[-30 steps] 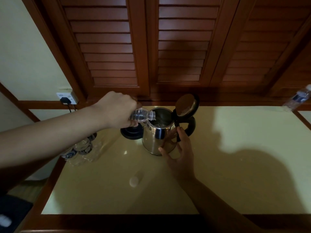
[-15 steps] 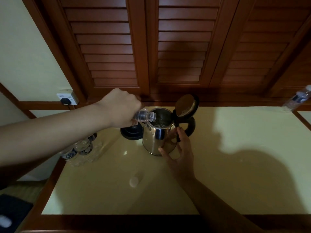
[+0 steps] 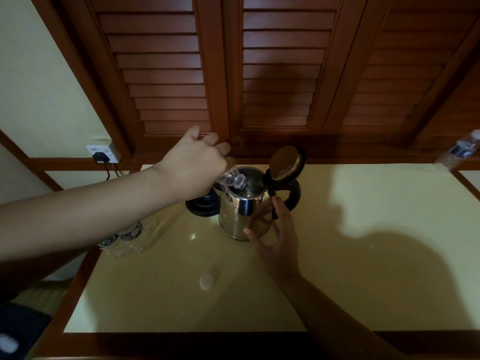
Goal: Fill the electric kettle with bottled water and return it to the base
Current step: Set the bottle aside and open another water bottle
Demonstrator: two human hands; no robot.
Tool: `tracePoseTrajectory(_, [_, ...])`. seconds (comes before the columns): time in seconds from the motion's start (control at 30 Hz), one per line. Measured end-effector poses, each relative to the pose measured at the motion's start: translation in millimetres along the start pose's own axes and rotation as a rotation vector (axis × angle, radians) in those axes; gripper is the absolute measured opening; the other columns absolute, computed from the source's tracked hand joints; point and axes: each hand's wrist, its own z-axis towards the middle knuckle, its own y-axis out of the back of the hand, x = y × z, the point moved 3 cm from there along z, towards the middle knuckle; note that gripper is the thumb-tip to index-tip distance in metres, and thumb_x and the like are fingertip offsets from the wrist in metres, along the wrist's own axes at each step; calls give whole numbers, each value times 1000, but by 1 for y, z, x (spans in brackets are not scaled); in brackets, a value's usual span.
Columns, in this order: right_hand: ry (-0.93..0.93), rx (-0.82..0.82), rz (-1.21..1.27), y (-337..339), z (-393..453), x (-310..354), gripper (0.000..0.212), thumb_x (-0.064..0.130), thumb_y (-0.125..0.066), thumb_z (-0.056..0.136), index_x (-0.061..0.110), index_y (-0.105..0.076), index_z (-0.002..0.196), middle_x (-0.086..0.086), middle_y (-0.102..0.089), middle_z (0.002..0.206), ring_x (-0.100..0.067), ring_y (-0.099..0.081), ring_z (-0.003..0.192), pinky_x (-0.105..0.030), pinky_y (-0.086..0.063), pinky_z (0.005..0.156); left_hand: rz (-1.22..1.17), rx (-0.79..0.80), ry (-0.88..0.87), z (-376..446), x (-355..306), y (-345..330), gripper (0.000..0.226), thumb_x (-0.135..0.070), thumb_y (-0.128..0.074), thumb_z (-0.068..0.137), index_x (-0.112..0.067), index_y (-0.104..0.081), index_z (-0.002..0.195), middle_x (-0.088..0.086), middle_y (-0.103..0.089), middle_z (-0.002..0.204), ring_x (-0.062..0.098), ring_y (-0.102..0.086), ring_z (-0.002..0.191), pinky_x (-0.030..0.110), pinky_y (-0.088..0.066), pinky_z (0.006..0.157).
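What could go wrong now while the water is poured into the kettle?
1. The clear plastic bottle, tipped by the left hand, has its mouth near the rim of the shiny steel kettle; water may spill onto the pale yellow tabletop.
2. The black round base sits right behind the kettle, so spilled water could reach it.
3. The right hand only touches the kettle's side with straight fingers; a push could shift the kettle.

This looks like a hotel or guest room rather than a kitchen. A small electric kettle point(image 3: 242, 216) stands beside its black base point(image 3: 201, 207) on a pale worktop point(image 3: 337, 268) framed in dark wood, with small water bottles point(image 3: 130, 237) grouped at its left edge and another bottle point(image 3: 459, 152) at the far right. Louvred wooden doors point(image 3: 280, 74) rise behind, and a wall socket point(image 3: 104, 154) holds a plug
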Motion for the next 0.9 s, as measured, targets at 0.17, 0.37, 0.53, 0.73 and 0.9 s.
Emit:
tracePoseTrajectory(0.17, [-6, -3, -3, 1, 0, 0, 101, 28, -91, 82, 29, -33, 164, 24, -31, 166, -9, -33, 156, -56, -48, 115, 26, -68, -49, 1, -7, -4, 33, -14, -70, 74, -27, -71, 104, -1, -66, 109, 25, -58, 98, 44, -39, 83])
tracePoseTrajectory(0.37, [-30, 2, 1, 0, 0, 0, 100, 29, -90, 82, 30, -33, 164, 8, -34, 168, -12, -33, 156, -57, -47, 116, -45, -67, -34, 4, -5, 0, 31, -15, -68, 80, -27, -68, 108, 0, -64, 115, 27, -58, 104, 46, -43, 85])
tracePoseTrajectory(0.53, [-19, 6, -1, 1, 0, 2, 99, 30, -90, 82, 28, -33, 164, 15, -35, 165, -8, -35, 154, -55, -49, 115, -183, 15, 3, 4, 3, -6, 37, -31, -67, 90, -35, -57, 125, -6, -56, 126, 21, -56, 111, 44, -46, 91])
tracePoseTrajectory(0.73, [-13, 13, 10, 2, 1, 4, 98, 32, -89, 83, 27, -34, 163, 11, -36, 166, -11, -36, 155, -56, -48, 115, -963, -223, 120, -14, 4, -19, 56, -32, -87, 80, -27, -64, 130, -8, -59, 117, 14, -64, 104, 41, -57, 85])
tracePoseTrajectory(0.9, [-70, 58, 36, 9, -2, 5, 87, 23, -82, 89, 30, -35, 163, 26, -37, 160, -8, -38, 153, -53, -49, 115, -1450, -472, 261, -56, -49, -13, 50, -27, -86, 81, -13, -64, 124, -7, -70, 115, 12, -68, 105, 33, -55, 89])
